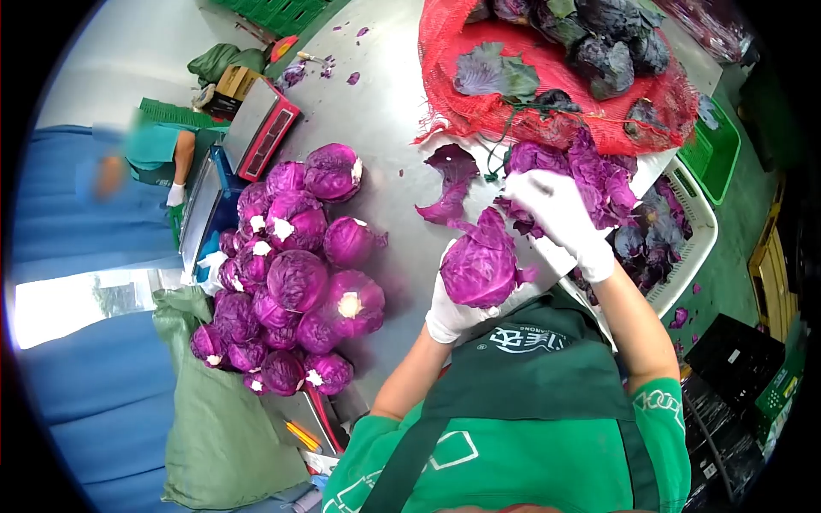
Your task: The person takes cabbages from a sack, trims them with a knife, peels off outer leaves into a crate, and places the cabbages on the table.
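My left hand (446,315), in a white glove, is closed around the side and underside of a purple cabbage (481,265), whose outer leaves partly stick up. My white-gloved right hand (564,214) is beside that cabbage, over a heap of loose purple leaves (594,175). Its fingers are smeared, and I cannot see whether they grip a leaf. One torn cabbage leaf (451,184) lies on the metal table (385,111) beyond the left hand. A pile of purple cabbages (297,280) with pale cut stems is at the left.
Darker cabbages (603,64) lie on a red mesh sack (462,111) at the back. On the right, a white crate (705,227) holds leaves, near a green crate (723,150). A red-rimmed scale (269,132), a green sack (197,410) and another person (158,150) are at the left.
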A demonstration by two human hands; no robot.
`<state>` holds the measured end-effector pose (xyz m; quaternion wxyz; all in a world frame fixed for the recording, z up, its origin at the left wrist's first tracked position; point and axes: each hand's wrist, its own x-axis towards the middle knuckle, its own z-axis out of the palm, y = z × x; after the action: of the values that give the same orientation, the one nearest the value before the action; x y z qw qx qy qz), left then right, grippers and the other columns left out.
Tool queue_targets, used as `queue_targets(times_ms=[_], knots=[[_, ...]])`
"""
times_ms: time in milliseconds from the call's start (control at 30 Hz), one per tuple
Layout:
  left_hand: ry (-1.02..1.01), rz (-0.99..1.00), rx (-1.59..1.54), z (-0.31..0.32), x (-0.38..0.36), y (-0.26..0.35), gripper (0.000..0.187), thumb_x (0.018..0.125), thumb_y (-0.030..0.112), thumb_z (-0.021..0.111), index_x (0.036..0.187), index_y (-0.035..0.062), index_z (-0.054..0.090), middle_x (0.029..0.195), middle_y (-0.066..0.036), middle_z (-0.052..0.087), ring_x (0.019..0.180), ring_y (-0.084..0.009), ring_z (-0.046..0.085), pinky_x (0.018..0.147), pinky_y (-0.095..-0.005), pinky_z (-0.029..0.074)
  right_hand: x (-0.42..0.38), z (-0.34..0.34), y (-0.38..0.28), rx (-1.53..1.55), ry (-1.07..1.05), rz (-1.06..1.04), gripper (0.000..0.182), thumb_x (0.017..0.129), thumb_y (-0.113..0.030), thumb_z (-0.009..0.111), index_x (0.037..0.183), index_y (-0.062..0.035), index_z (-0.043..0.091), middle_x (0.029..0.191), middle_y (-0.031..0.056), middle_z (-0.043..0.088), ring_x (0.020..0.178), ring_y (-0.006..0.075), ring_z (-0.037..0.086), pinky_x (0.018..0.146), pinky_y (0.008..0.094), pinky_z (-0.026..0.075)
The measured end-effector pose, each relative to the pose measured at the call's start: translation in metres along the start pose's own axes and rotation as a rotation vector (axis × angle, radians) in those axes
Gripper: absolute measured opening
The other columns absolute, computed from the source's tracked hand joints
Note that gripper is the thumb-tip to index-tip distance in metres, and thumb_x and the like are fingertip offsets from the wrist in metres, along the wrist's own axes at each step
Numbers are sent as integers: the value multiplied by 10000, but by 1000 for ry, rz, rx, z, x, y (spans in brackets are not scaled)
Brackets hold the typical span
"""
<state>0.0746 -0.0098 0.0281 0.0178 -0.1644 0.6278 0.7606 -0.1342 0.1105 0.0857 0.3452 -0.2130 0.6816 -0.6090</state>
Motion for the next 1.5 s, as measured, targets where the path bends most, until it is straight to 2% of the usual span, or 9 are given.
queue_targets(times_ms=[167,367,600,733,867,933,1100,1200,1500], knots=[[-266,-415,-1489,-2,9,24,734,914,508,574,1483,111,335,1449,-192,443,1334,-354,460,957,-516,513,-3,28,-2,-568,50,-526,226,837,-194,738,1018,-64,700,876,100,615,826,212,609,772,341,499],[188,-96,-315,-17,-16,-41,687,942,556,489,1506,185,360,1499,-218,373,1321,-352,450,597,-420,597,6,8,-30,-506,18,-264,373,839,-345,757,1014,-24,682,901,86,593,814,187,604,729,334,478],[329,414,244,-21,-18,-19,896,806,425,790,1492,71,336,1428,-159,503,1321,-277,512,1095,-416,426,-7,70,-25,-264,-232,-317,176,867,-169,699,951,-23,648,807,76,619,727,179,612,702,302,494],[-289,213,-884,-35,-23,-12,642,998,398,420,1578,216,215,1643,-13,199,1518,-201,172,1078,-374,487,22,58,-27,32,-38,-7,148,876,-147,700,934,-13,681,779,12,615,733,76,558,696,259,473],[-46,123,-781,-33,-37,17,664,964,393,553,1538,183,295,1601,-75,298,1503,-202,225,1165,-425,377,15,72,-42,-292,-336,-477,283,830,-197,772,1057,-41,707,844,24,610,769,119,562,698,278,471],[317,394,344,-47,-40,-1,826,867,449,698,1530,162,299,1527,-131,407,1461,-255,323,1168,-446,360,3,89,-55,-332,-354,-503,373,816,-268,783,1101,-50,681,972,77,589,802,179,588,721,308,491],[440,395,-20,-35,-40,6,687,969,619,412,1483,162,392,1384,-128,551,1212,-291,589,792,-499,604,-2,99,-36,-395,-450,-488,245,855,-221,730,1014,-58,639,900,108,573,790,283,638,686,381,521],[168,181,-1398,-38,-39,-15,710,957,623,442,1503,178,349,1407,-123,534,1270,-312,546,776,-505,608,13,83,-12,-500,-102,-689,91,889,-123,658,931,-49,626,861,137,618,721,283,639,650,367,509],[285,348,390,-36,-42,-2,862,796,262,748,1528,175,301,1560,-99,385,1450,-214,345,1226,-439,225,16,81,-53,-120,-520,-265,199,836,-165,754,962,-21,699,773,-15,555,749,82,517,721,258,434]])
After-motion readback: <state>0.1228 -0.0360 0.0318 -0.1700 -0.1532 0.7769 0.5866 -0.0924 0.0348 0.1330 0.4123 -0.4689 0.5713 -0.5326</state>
